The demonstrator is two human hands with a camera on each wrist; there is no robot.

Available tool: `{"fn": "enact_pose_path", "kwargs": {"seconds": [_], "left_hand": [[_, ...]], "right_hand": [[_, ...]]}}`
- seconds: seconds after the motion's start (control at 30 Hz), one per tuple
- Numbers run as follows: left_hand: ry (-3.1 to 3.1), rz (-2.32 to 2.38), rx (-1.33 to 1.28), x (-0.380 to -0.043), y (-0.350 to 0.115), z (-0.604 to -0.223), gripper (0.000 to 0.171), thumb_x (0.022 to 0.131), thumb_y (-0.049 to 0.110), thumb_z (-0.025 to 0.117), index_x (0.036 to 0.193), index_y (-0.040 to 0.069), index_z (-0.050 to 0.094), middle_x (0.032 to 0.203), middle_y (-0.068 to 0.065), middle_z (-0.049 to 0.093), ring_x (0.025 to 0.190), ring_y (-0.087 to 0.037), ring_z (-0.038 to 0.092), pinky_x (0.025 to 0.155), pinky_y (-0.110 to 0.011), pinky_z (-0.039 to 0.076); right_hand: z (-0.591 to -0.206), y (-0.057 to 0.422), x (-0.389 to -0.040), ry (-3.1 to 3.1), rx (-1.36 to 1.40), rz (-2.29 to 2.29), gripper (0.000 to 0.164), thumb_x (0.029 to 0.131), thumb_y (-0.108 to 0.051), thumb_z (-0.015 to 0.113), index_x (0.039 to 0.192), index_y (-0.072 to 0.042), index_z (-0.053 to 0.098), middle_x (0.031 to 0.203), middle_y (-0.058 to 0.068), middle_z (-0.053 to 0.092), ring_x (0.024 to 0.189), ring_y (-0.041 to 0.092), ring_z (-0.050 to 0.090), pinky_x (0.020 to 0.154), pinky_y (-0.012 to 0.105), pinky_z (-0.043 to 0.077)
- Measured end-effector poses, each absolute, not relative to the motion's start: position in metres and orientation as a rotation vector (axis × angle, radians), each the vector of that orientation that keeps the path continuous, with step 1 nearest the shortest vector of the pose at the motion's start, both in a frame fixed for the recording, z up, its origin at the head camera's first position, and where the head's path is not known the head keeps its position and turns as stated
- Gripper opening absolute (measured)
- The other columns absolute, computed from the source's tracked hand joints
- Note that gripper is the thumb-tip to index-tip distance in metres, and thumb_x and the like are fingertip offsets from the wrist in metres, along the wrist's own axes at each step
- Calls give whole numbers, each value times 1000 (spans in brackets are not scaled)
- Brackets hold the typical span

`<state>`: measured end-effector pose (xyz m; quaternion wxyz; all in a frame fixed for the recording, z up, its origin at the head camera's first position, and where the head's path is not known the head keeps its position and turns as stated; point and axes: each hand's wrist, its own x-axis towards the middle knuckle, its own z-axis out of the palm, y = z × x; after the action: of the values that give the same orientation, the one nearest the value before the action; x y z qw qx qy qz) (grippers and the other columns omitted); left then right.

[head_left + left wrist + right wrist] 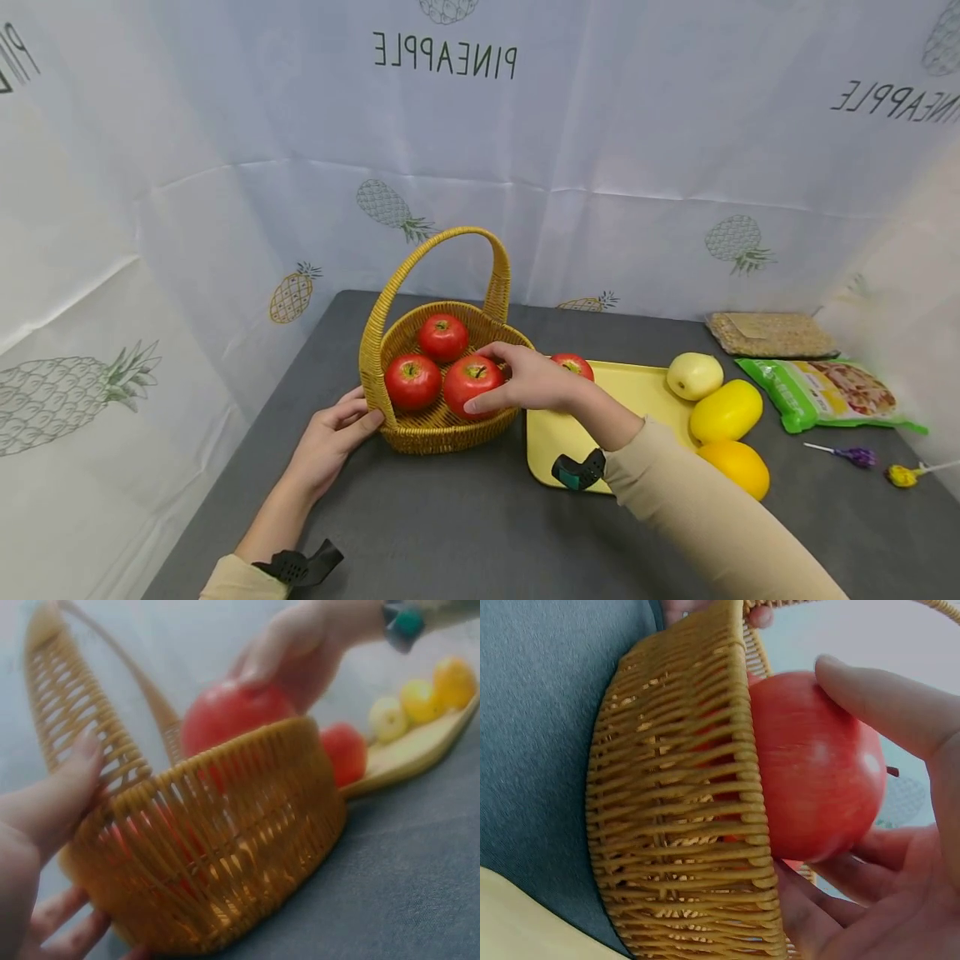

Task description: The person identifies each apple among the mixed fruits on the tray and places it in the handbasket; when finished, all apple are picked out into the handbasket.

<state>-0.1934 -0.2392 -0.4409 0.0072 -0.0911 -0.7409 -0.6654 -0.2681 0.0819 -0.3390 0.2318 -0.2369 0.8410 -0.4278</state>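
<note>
A yellow wicker basket (442, 442) with a tall arched handle stands on the dark table. Two red apples (412, 382) lie inside it. My right hand (536, 379) holds a third red apple (817, 772) between thumb and fingers, partly below the basket's rim at the right side. With thumb over the rim by the handle's base and fingers outside, my left hand (330, 442) grips the basket's left side, as the left wrist view (45, 825) shows too. Another red apple (573, 365) sits on the yellow tray, partly behind my right hand.
Right of the basket, the yellow tray (543, 454) bears a pale round fruit (695, 376), a yellow oval fruit (726, 412) and an orange-yellow fruit (738, 468). Farther right are a green snack bag (832, 393), a packet of grains (772, 335) and two lollipops (855, 456).
</note>
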Motion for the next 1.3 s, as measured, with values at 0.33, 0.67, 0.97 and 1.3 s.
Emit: {"fn": "enact_pose_path", "kwargs": {"seconds": [0.33, 0.67, 0.97, 1.3], "left_hand": [[-2309, -2088, -276, -194, -238, -442, 23, 100, 11, 69, 113, -8, 71, 153, -9, 45, 148, -34, 30, 98, -20, 48], [-2312, -2097, -288, -193, -237, -443, 23, 100, 11, 68, 113, -8, 71, 156, -12, 42, 148, -34, 30, 99, -21, 48], [-2316, -2110, -256, -191, -239, -443, 24, 100, 11, 69, 114, -9, 70, 157, -13, 40, 148, -34, 29, 98, -21, 48], [-2334, -2095, -235, -192, -239, -442, 24, 100, 12, 69, 114, -8, 71, 157, -14, 41, 147, -35, 32, 97, -20, 48]], "right_hand": [[-341, 78, -281, 2285, -727, -1078, 67, 79, -42, 88, 135, -21, 58, 127, -4, 59, 114, 18, 57, 93, 38, 52], [-344, 67, -288, 2286, -785, -905, 64, 77, -40, 90, 129, -17, 60, 121, -4, 61, 109, 16, 58, 92, 36, 52], [-339, 51, -296, 2277, -833, -749, 65, 77, -40, 90, 129, -14, 60, 118, -5, 61, 108, 15, 58, 92, 34, 51], [-339, 45, -300, 2264, -862, -680, 61, 80, -40, 87, 127, -11, 60, 116, -4, 61, 106, 14, 57, 91, 33, 50]]}}
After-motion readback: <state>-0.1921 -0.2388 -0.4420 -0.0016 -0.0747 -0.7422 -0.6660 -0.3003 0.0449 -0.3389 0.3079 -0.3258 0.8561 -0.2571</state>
